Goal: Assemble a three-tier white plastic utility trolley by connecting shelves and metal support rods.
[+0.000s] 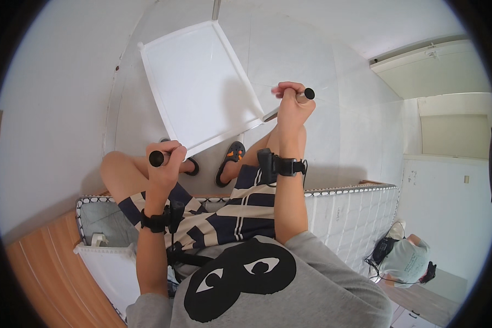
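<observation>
A white shelf (202,82) sat at upper centre; left hand (169,161), left of centre, and right hand (294,111), above centre, curled round black-capped poles (309,93); even grips likely steadied it best.

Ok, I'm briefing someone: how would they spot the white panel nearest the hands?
Find the tiled floor beyond the striped shorts. There, pick the rimmed, rectangular white panel. Its near edge runs between the hands; the other white panel is beside the left forearm.
</observation>
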Demonstrator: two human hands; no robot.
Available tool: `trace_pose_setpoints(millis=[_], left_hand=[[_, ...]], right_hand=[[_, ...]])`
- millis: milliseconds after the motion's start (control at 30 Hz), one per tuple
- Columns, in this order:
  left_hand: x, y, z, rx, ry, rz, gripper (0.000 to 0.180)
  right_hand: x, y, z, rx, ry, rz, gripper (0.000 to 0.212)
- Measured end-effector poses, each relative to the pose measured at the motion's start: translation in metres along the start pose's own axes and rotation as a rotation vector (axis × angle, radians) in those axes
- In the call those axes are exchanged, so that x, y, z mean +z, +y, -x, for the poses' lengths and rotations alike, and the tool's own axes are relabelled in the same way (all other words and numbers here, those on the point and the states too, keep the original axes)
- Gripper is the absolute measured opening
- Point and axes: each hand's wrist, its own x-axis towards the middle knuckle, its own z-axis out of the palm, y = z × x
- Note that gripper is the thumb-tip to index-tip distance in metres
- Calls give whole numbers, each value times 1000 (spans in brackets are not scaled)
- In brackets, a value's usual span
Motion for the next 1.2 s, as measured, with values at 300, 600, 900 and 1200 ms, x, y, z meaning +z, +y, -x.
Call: trace_pose_setpoints(millis=[300,600,900,1200], left_hand=[[-13,-5,-6,34,-88,-44,27],[3,21,-3,-140,24,205,28],[-8,22,0,-227,-59,251,16],[-9,-2,-7,36,-108,-25,27]], right_hand=[[-42,0,-24,197,-584,-98,19],[-63,-19,-77,335,-1467,-68,4],[-90,-49,-11,-97,-374,414,38],[-78,-92,-38,-415,-479,1187,53]])
